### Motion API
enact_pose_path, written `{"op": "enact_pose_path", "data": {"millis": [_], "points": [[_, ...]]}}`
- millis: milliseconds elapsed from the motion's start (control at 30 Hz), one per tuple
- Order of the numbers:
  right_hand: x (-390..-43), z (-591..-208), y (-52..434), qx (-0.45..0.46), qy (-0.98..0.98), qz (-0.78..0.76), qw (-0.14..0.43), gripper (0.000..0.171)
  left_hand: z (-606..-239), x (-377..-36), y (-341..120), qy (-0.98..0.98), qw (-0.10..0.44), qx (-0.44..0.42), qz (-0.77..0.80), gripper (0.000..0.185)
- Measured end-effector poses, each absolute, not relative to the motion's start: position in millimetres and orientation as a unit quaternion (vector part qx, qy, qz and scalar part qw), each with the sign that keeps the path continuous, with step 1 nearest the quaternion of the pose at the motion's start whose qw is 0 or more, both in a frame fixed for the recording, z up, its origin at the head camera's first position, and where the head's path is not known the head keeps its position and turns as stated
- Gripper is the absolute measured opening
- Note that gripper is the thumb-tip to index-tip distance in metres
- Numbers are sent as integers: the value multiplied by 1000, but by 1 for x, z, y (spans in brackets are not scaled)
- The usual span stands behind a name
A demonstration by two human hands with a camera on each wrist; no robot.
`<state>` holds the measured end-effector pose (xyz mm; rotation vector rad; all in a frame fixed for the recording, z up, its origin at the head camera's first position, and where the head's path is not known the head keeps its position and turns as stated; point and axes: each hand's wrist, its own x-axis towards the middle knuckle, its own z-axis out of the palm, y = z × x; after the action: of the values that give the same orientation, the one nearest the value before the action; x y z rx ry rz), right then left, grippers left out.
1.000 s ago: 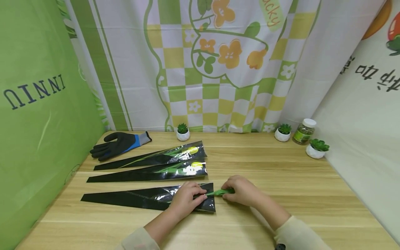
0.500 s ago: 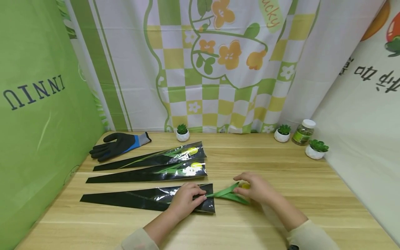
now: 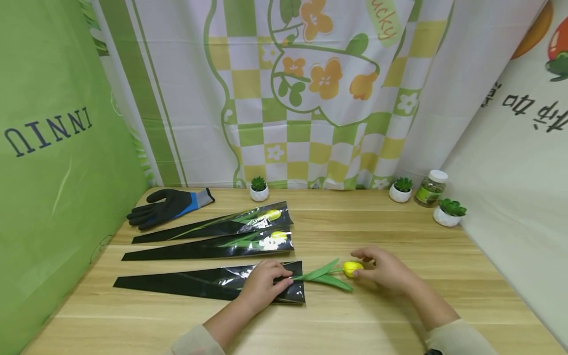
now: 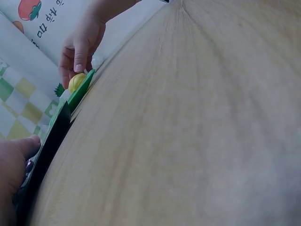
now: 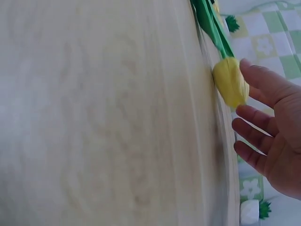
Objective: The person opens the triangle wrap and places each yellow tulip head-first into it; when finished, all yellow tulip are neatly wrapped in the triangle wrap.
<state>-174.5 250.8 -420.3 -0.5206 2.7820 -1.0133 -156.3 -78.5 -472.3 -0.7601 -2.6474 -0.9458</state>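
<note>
The left hand (image 3: 263,283) presses the black sleeve's (image 3: 199,283) open edge flat. At its 3 o'clock, the right hand (image 3: 383,270) pinches the yellow tulip (image 3: 352,268), mostly outside the sleeve; bare surface (image 3: 399,231) lies beyond.

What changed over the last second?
The right hand drew the yellow tulip out of the nearest black sleeve, rightward, so bloom and leaves now lie bare on the table. The left hand still pins the sleeve's mouth. Other sleeves, glove unmoved.
</note>
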Motion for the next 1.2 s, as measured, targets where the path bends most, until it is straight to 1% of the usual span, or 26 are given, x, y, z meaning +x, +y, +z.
{"op": "enact_pose_path", "data": {"millis": [67,167,300,467,767,933,1200], "points": [[-174,-422,254,-169,918,-350,81,49,-472,-156,-78,-903,114,-259,-322,16],[-173,-425,258,-171,913,-359,95,43,-472,-155,-78,-904,112,-257,-322,16],[-174,-429,258,-181,915,-349,90,36,-471,-155,-78,-906,109,-254,-322,16],[-176,-432,253,-191,918,-339,75,32,-470,-154,-78,-907,107,-252,-321,17],[-175,-429,230,-207,916,-338,68,29,-468,-154,-78,-906,110,-249,-325,18],[-176,-429,216,-213,914,-336,77,26,-466,-154,-78,-904,110,-249,-329,18],[-178,-432,192,-219,911,-338,89,25,-466,-154,-78,-903,100,-241,-342,18]]}}
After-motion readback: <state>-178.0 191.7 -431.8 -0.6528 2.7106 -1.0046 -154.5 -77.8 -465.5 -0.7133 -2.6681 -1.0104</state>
